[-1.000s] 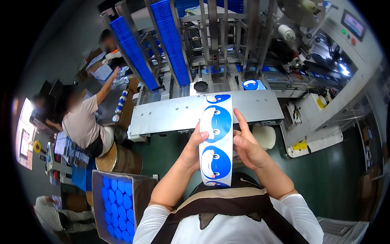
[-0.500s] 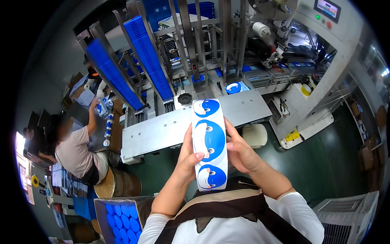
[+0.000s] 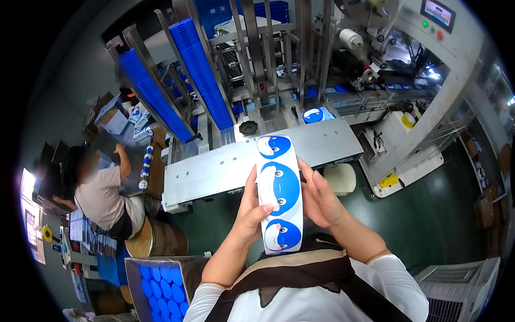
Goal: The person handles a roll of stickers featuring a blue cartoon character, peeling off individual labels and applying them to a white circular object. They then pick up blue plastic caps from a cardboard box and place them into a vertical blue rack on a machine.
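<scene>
A long white strip of stickers (image 3: 279, 188) stands in front of my chest, printed with large blue cartoon faces. My left hand (image 3: 249, 212) grips its left edge, the thumb lying across the front and the other fingers partly hidden behind. At the opposite edge is my right hand (image 3: 324, 204), its thumb raised off the strip and its fingers stretched along the side. Some of those fingertips are hidden behind the strip, so I cannot tell how firmly they touch it.
Ahead runs a metal ledge (image 3: 214, 174) of a machine with tall stacks of blue pieces (image 3: 201, 70). A blue printed piece (image 3: 313, 115) lies beyond it. At lower left stands a cardboard box (image 3: 161, 263) of blue round pieces. A co-worker (image 3: 102, 193) sits at the left.
My right thumb has lifted away from the strip's edge. The view has shifted slightly, and the strip stays upright in my left hand. The co-worker's arm has drawn back.
</scene>
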A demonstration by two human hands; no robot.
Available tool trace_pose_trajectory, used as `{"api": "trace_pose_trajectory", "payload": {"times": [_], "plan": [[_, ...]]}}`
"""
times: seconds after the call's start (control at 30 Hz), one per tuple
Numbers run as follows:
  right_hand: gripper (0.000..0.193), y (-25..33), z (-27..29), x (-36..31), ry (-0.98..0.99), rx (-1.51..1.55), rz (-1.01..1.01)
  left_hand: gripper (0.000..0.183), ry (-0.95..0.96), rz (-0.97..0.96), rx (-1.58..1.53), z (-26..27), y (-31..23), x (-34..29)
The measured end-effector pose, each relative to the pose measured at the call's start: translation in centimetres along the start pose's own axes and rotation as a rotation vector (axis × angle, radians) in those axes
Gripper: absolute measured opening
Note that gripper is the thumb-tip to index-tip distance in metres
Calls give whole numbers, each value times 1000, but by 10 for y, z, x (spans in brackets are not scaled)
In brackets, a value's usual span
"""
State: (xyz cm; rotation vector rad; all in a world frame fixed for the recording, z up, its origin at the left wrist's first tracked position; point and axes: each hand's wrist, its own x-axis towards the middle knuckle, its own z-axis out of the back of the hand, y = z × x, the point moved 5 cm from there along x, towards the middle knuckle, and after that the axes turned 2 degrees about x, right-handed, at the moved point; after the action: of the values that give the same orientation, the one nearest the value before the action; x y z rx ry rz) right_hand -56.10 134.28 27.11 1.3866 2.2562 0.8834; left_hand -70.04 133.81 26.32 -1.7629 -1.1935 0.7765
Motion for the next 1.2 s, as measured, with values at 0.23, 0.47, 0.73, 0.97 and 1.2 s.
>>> {"api": "trace_pose_trajectory", "payload": {"times": [0.23,0.47,0.73,0.97,1.2], "plan": [[73,-5,4,1,-69,-115,25,111,20,-68,13,-7,8,0],[71,-2,9,-8,-40,-78,-10,115,-4,-40,27,-9,9,-5],[71,-6,24,-13,-110,-210,-19,112,-1,-54,56,-16,16,-7],[83,-1,8,-25,-28,-280,-18,112,-5,-40,44,-18,18,-11],[99,1,13,-29,20,-90,-111,110,-27,10,8,-16,18,-12]]}}
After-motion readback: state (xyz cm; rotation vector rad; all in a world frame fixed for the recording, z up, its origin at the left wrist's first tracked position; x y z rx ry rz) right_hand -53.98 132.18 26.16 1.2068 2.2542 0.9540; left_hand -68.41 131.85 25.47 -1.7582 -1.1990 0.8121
